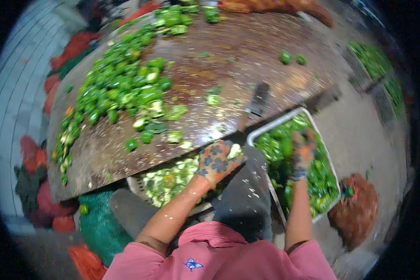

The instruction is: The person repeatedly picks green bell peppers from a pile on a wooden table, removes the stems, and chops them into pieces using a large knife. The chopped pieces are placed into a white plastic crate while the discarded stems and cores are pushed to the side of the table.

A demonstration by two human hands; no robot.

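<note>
My left hand (pixel 215 162), in an orange patterned glove, is closed on a pale pepper core (pixel 235 150). It is above a crate (pixel 134 186) of pale green pepper cores and scraps between my knees. My right hand (pixel 303 151), in a matching glove, reaches over a white crate (pixel 332 173) full of green bell peppers (pixel 277 144). Its fingers look spread, though blurred, and no pepper shows in them. At the table's near edge lies a knife (pixel 258 100) with a broad dark blade, its handle toward me.
A large brown table (pixel 191 60) spreads ahead, strewn with seeds. Many green peppers (pixel 121 84) are heaped on its left side. Two small peppers (pixel 285 57) lie far right. Crates of green vegetables (pixel 371 60) and a stuffed red net sack (pixel 357 210) stand right; a green sack (pixel 100 224) is left.
</note>
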